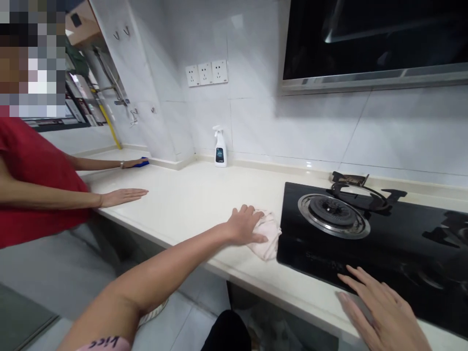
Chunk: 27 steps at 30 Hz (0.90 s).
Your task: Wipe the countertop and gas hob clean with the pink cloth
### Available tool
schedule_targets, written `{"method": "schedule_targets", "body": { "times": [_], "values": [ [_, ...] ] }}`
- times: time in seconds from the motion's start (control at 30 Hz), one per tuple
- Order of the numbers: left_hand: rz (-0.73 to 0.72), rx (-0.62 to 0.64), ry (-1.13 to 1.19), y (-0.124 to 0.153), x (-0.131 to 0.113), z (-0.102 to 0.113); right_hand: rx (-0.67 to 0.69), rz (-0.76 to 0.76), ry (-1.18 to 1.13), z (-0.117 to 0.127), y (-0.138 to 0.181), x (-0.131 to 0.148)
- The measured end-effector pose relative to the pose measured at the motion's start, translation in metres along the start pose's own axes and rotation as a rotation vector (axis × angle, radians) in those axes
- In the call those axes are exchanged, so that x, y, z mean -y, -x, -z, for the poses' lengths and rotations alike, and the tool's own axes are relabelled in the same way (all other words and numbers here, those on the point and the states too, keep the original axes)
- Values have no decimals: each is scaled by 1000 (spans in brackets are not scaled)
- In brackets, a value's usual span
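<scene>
My left hand (244, 225) lies on a pale pink cloth (266, 235), pressing it flat against the cream countertop (190, 200) just left of the black glass hob (398, 248). Its fingers are spread over the cloth. My right hand (380, 309) rests flat, fingers stretched out, on the hob's front edge and the counter strip before it, holding nothing. A round gas burner (333, 214) sits a little beyond both hands.
Another person in a red top stands at the left, one hand (122, 196) flat on the counter, the other on a blue cloth (142, 163) further back. A white spray bottle (220, 147) stands by the wall. A loose pan support (360, 194) lies behind the burner; a range hood (373, 44) hangs above.
</scene>
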<state>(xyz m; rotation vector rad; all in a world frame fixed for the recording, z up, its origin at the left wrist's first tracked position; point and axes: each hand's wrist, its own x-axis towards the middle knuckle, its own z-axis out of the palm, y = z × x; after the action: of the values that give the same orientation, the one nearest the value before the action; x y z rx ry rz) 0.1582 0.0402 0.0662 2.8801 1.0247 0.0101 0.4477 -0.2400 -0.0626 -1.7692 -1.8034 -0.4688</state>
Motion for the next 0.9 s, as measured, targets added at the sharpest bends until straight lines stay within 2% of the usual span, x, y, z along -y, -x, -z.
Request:
{"method": "schedule_targets", "body": {
  "times": [0.1,0.23,0.33,0.47,0.63,0.73,0.77,0.9],
  "values": [
    [-76,63,179,35,16,14,24,-31,-50,2,0,2],
    [-34,82,563,43,38,33,12,-77,-48,6,-4,11],
    [70,-15,832,34,42,35,18,-70,-27,6,-6,14],
    [115,-179,929,19,39,34,40,-55,15,5,-6,13],
    [272,-357,826,13,46,33,107,-45,47,8,-4,12],
    [324,-460,634,24,38,18,119,-42,63,8,-2,11],
    [297,-439,532,29,30,9,119,-31,69,6,0,10],
    [103,-214,153,40,-9,-29,69,55,113,1,6,2]
  ]
}}
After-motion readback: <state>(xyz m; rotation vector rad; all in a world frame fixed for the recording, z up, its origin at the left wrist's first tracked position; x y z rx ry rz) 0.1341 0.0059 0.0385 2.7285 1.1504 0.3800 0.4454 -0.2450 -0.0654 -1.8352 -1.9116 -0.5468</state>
